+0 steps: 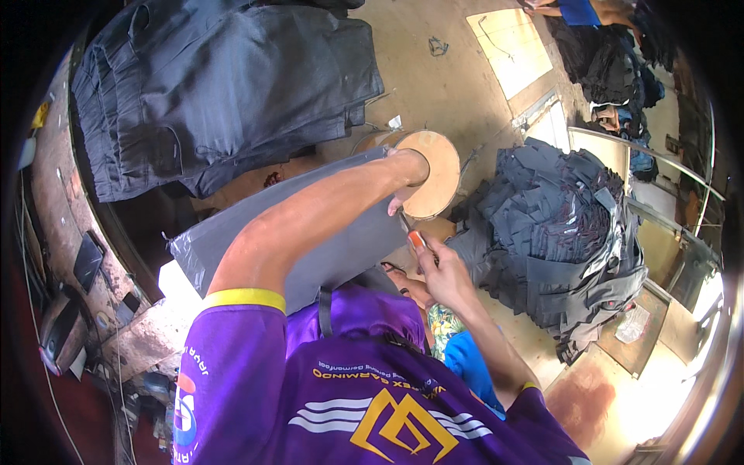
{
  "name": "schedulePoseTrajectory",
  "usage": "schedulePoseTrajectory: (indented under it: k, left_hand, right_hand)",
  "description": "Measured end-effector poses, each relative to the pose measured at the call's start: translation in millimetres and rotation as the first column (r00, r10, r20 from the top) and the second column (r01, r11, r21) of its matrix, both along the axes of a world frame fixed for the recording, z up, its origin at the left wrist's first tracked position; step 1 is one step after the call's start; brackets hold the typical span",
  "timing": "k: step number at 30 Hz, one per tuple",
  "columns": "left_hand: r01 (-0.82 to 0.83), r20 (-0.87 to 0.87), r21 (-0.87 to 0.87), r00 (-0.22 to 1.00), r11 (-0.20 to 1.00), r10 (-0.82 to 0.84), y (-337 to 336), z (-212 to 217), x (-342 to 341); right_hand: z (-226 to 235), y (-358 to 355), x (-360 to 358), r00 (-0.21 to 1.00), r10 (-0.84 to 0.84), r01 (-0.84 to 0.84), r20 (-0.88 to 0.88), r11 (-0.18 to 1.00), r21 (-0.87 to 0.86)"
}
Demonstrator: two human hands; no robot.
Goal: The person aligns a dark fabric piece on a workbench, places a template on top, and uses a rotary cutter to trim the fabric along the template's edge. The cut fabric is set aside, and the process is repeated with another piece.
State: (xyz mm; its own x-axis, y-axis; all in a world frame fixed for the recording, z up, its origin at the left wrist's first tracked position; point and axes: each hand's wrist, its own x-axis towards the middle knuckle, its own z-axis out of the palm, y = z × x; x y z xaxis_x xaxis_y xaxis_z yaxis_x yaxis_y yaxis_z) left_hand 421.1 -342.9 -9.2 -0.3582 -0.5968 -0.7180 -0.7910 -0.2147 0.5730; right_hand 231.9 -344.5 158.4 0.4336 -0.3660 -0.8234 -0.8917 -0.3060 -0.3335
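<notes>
A dark grey sheet [349,236] with a smooth surface lies slanting in front of my body. My left arm crosses above it, and my left hand [404,174] bends down at the sheet's right edge. The visible fingers are pressed together there; the rest are hidden under the wrist. My right hand [446,267] is closed round a tool with an orange handle [418,239]. Its thin dark tip points up towards my left fingers; whether it touches the sheet I cannot tell. Behind my left wrist is a tan, round-ended drum [442,182].
Folded dark trousers [225,85] are stacked at the far left. A large heap of dark grey cloth pieces [546,221] sits on the right. Another person's arm [616,14] shows at the top right, by more dark clothes [604,70]. A pale board [511,50] lies on the floor.
</notes>
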Motion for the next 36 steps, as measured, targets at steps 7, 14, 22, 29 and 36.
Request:
schedulePoseTrajectory:
  k: [7,14,22,29,36]
  left_hand:
    - [0.049,-0.010,-0.022,0.999,0.999,-0.049,-3,4,1]
    - [0.080,-0.033,-0.015,0.996,0.997,-0.081,-8,-1,4]
    - [0.122,-0.018,0.003,0.992,0.993,-0.122,-10,4,7]
    - [0.116,-0.017,0.006,0.993,0.993,-0.116,-13,0,5]
    - [0.108,-0.010,0.005,0.994,0.994,-0.108,-5,-1,4]
  right_hand:
    - [-3,-23,7,0.528,0.839,-0.824,-0.133,0.468,-0.321]
    - [-16,-14,-11,0.864,-0.501,0.491,-0.041,0.823,0.284]
    - [-20,-40,-1,0.771,0.633,-0.607,0.072,0.765,-0.215]
    - [-30,-28,-28,0.974,-0.188,0.166,0.125,0.972,0.167]
    - [-16,-28,1,0.799,0.601,-0.579,-0.002,0.769,-0.273]
